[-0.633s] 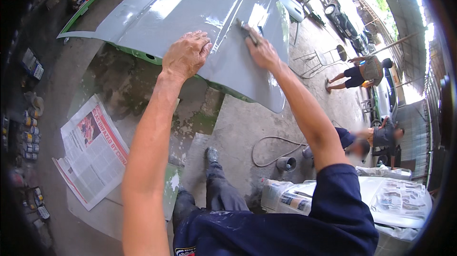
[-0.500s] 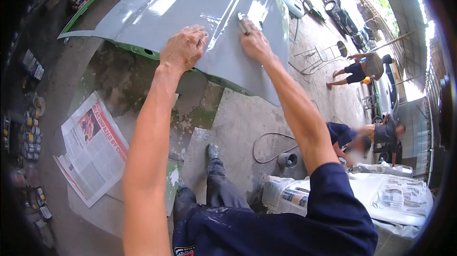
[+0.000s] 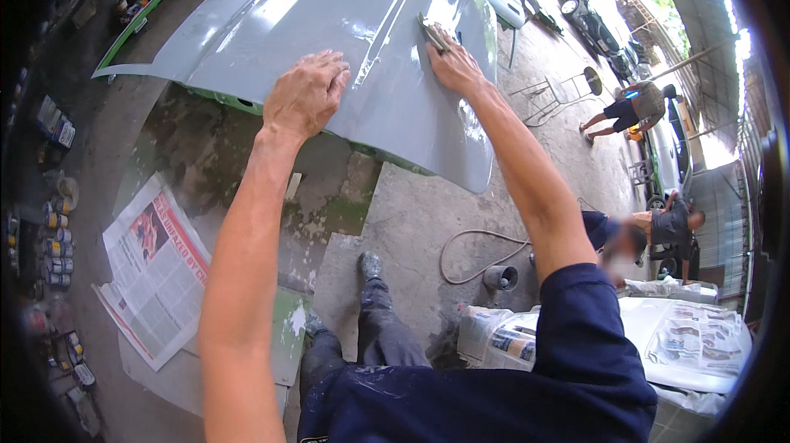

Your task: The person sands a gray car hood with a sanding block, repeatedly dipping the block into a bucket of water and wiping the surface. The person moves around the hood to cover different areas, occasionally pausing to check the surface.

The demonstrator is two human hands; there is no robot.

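A large grey glossy car panel [image 3: 374,109] with a green edge spans the upper view, with wet-looking bright patches. My left hand [image 3: 304,95] is curled over its near-left portion, fingers bent; whatever they might hold is hidden. Farther right and higher on the panel, my right hand [image 3: 453,64] grips a thin, greyish pad [image 3: 429,31], pressed to the surface beside a raised crease.
Newspaper [image 3: 156,278] lies on boards lower left, beside paint cans [image 3: 56,247]. A hose [image 3: 444,266], bucket [image 3: 500,277], folding chair [image 3: 555,97] and masked panel [image 3: 683,336] are at right, with co-workers [image 3: 634,114] [image 3: 675,229] and vehicles [image 3: 597,31] beyond.
My right hand and its pad have moved up the panel, away from me. My left hand has shifted slightly left. The co-workers at right have changed posture slightly.
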